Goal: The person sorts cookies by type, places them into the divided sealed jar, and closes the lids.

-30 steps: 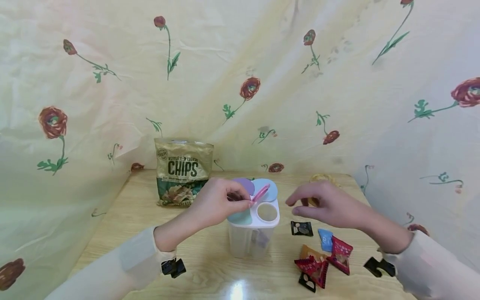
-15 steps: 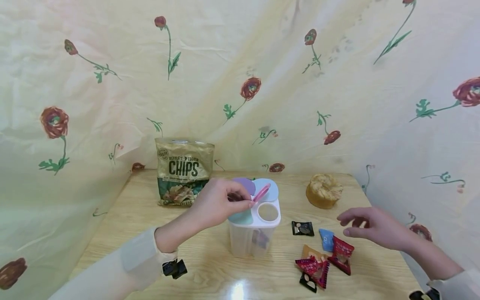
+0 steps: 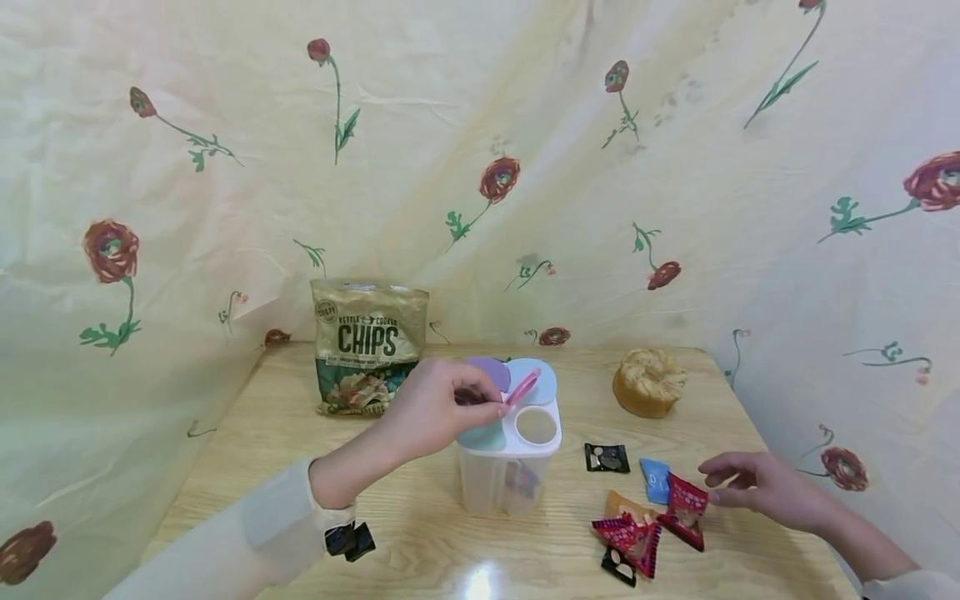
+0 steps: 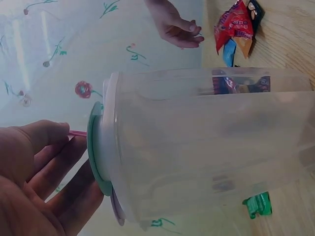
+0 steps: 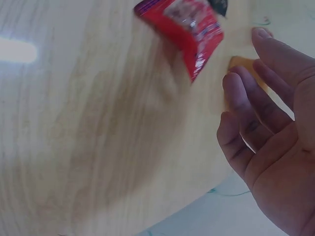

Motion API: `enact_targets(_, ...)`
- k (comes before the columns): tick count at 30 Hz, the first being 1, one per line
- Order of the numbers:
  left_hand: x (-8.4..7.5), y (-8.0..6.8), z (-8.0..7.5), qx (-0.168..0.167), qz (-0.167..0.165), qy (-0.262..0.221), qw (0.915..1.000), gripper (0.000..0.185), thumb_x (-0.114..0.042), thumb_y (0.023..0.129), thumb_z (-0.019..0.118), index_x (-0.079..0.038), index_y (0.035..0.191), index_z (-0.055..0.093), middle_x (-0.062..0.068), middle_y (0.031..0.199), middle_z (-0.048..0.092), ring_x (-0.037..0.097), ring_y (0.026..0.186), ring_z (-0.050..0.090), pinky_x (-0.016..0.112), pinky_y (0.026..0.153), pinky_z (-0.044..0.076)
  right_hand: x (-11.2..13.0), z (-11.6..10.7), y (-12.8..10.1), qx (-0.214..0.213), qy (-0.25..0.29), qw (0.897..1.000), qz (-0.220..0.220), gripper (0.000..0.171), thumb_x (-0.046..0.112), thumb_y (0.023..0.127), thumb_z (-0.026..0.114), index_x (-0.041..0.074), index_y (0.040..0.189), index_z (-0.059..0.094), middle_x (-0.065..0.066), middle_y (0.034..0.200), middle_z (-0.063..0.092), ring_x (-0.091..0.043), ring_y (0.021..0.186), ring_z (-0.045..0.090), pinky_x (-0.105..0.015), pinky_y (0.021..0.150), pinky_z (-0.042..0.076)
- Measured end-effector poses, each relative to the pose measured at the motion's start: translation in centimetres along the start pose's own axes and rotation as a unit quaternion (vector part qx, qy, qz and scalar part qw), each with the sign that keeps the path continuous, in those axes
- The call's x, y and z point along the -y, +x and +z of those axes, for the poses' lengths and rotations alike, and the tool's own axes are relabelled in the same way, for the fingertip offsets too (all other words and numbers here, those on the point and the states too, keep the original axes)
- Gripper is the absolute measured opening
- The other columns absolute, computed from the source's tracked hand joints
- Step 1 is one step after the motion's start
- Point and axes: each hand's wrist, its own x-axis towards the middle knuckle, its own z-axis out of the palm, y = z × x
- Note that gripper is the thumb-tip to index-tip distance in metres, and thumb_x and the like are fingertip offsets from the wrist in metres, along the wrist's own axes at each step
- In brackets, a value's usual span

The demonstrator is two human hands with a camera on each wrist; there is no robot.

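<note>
Pinched between the thumb and fingertips of the left hand [image 3: 431, 410] was the pink flap [image 3: 522, 386] of the clear plastic container [image 3: 506, 467], raised on edge so that the round opening [image 3: 536, 425] beneath it stood uncovered. That hold looked like a way of keeping one compartment open and the tub steady on the wooden table [image 3: 247, 467]. The left wrist view showed the fingers [image 4: 59, 172] curled against the teal lid [image 4: 96, 147], with at least one wrapped packet visible through the container's wall.

Nearest the camera lay a cluster of small packets: a black one [image 3: 618, 565] at the front, a red pair [image 3: 626, 533] behind it, then an orange one [image 3: 618, 504]. A red packet [image 3: 684, 510] and a blue one [image 3: 656, 478] lay just beyond, and a black square packet [image 3: 606, 457] sat nearer the container.

Beside that cluster the right hand [image 3: 753, 486] hovered low over the table, holding nothing, its fingers loosely bent and its fingertips just beside the red packet. The forearm came in from the lower right corner. From the right wrist the palm faced the tabletop with the fingers [image 5: 251, 113] slightly apart, and the red packet [image 5: 189, 29] lay ahead of them, not touched. The packets were gathered on the right hand's side, within its easy reach, I judged.

Farther back, a round golden pastry [image 3: 647, 382] sat on the right and a bag of chips [image 3: 367, 346] stood upright on the left, before a flowered cloth [image 3: 480, 167].
</note>
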Motion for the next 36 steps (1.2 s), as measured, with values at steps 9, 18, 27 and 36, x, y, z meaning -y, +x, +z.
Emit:
enact_targets(9, -0.1, 0.0, -0.1, 0.003, -0.014, 0.008, 0.9999, 0.008, -0.023, 0.087, 0.083, -0.026, 0.082, 0.078, -0.015, 0.082, 0.072, 0.002, 0.078, 0.067, 0.025, 0.073, 0.056, -2.2, 0.8, 0.2, 0.017, 0.031, 0.997, 0.066, 0.040, 0.016, 0.103, 0.061, -0.012, 0.131, 0.059, -0.021, 0.114, 0.070, -0.007, 0.085, 0.070, -0.033, 0.060, 0.054)
enact_targets(18, -0.2, 0.0, -0.2, 0.007, -0.019, 0.001, 0.9998, 0.008, -0.022, 0.087, 0.083, -0.026, 0.081, 0.078, -0.014, 0.082, 0.072, 0.004, 0.078, 0.067, 0.025, 0.072, 0.056, -3.1, 2.0, 1.3, 0.005, -0.014, 0.995, 0.098, 0.038, 0.022, 0.097, 0.072, -0.006, 0.122, 0.067, -0.009, 0.102, 0.068, -0.002, 0.082, 0.059, -0.025, 0.066, 0.053)
enact_targets(27, -0.3, 0.0, -0.2, 0.006, -0.018, 0.000, 0.9998, 0.009, -0.022, 0.087, 0.083, -0.025, 0.081, 0.078, -0.014, 0.081, 0.072, 0.004, 0.077, 0.067, 0.025, 0.070, 0.056, -3.2, 2.2, 1.4, -0.011, -0.052, 0.994, 0.095, 0.024, 0.024, 0.093, 0.076, 0.004, 0.106, 0.074, 0.000, 0.082, 0.061, -0.002, 0.070, 0.049, -0.023, 0.060, 0.040)
enact_targets(36, -0.4, 0.0, -0.2, 0.007, -0.022, 0.000, 0.9997, 0.008, -0.022, 0.087, 0.083, -0.025, 0.081, 0.078, -0.014, 0.081, 0.072, 0.004, 0.077, 0.067, 0.025, 0.071, 0.056, -3.0, 1.3, 1.1, -0.003, 0.020, 0.996, 0.087, 0.016, 0.015, 0.098, 0.069, -0.001, 0.102, 0.069, -0.001, 0.085, 0.071, -0.004, 0.073, 0.060, -0.025, 0.060, 0.047)
